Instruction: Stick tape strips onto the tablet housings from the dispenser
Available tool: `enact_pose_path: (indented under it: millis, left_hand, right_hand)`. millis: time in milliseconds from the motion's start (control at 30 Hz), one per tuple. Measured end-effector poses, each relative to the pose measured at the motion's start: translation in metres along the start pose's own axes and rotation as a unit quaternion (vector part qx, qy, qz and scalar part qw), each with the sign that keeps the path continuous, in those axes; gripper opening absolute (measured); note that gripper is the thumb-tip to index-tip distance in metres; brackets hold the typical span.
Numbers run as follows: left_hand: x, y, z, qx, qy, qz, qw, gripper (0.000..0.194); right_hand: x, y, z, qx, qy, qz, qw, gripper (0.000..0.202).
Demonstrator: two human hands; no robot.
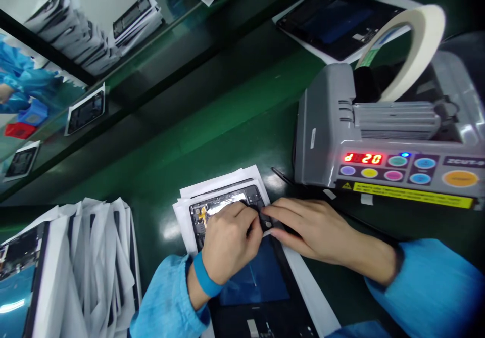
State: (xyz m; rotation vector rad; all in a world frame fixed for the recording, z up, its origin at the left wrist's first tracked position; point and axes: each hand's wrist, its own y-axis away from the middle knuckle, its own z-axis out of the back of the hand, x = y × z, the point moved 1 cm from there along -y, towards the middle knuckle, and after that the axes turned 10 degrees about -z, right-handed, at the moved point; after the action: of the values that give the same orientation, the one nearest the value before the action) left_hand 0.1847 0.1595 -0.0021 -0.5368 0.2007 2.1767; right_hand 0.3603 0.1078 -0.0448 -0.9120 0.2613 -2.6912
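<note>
An opened tablet (254, 277) lies on sheets of white paper on the green table, its inner parts and a dark blue panel showing. Over its upper end my left hand (232, 237), with a blue band at the wrist, is closed in a pinch; its fingertips are hidden, so what they hold cannot be made out. From the right, my right hand (318, 229) reaches in with thumb and fingers on the tablet's upper right edge, close beside the left fingers. A small round metallic part shows between the right thumb and fingers.
A grey tape dispenser (322, 126) with a tape roll (432, 50) and lit display stands at right. Another tablet (333, 19) lies behind it. Paper-wrapped tablets (94, 257) stand stacked at left. Beyond a ledge are more tablets (87, 109), bins (34, 113) and co-workers' blue sleeves.
</note>
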Motion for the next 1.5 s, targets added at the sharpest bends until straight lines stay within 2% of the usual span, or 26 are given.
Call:
enact_pose_path:
  millis: [233, 567, 833, 900, 967, 1033, 1100, 1200, 1333, 1400, 1500]
  left_hand:
    - [0.003, 0.005, -0.005, -0.026, 0.035, -0.027, 0.999, 0.019]
    - [0.004, 0.007, -0.006, -0.021, 0.033, -0.021, 0.999, 0.018]
    - [0.004, 0.001, -0.012, -0.020, 0.019, -0.034, 0.999, 0.017]
    - [0.000, 0.007, -0.006, -0.006, 0.009, -0.049, 0.999, 0.018]
    - [-0.005, 0.021, 0.007, 0.001, -0.002, -0.069, 0.998, 0.019]
    - [-0.006, 0.044, 0.023, -0.024, -0.006, -0.075, 0.997, 0.018]
    - [0.000, 0.070, 0.038, -0.077, -0.013, -0.044, 0.996, 0.015]
    - [0.020, 0.097, 0.049, -0.120, -0.076, 0.011, 0.990, 0.013]
    - [0.046, 0.099, 0.043, -0.061, -0.172, -0.026, 0.983, 0.025]
    - [0.055, 0.097, 0.036, -0.041, -0.182, -0.042, 0.982, 0.034]
    - [0.064, 0.098, 0.026, -0.046, -0.168, -0.046, 0.984, 0.037]
  right_hand:
    - [-0.001, -0.004, 0.000, 0.005, 0.007, 0.003, 1.000, 0.036]
    - [-0.002, -0.005, 0.002, 0.009, 0.002, 0.017, 1.000, 0.039]
    - [-0.004, 0.000, 0.002, -0.021, -0.029, 0.031, 0.999, 0.027]
    - [-0.007, 0.004, 0.001, -0.027, -0.045, 0.037, 0.998, 0.026]
    - [-0.010, 0.008, 0.000, -0.028, -0.054, 0.036, 0.997, 0.027]
    - [-0.012, 0.011, 0.000, -0.039, -0.054, 0.030, 0.997, 0.026]
    - [-0.011, 0.012, 0.001, -0.065, -0.052, 0.024, 0.996, 0.022]
    - [0.005, 0.006, 0.004, -0.101, -0.030, 0.042, 0.994, 0.017]
    - [0.044, -0.023, -0.001, -0.099, 0.048, 0.089, 0.990, 0.019]
    - [0.061, -0.045, -0.010, -0.087, 0.082, 0.102, 0.988, 0.016]
    - [0.073, -0.073, -0.032, -0.083, 0.121, 0.108, 0.983, 0.011]
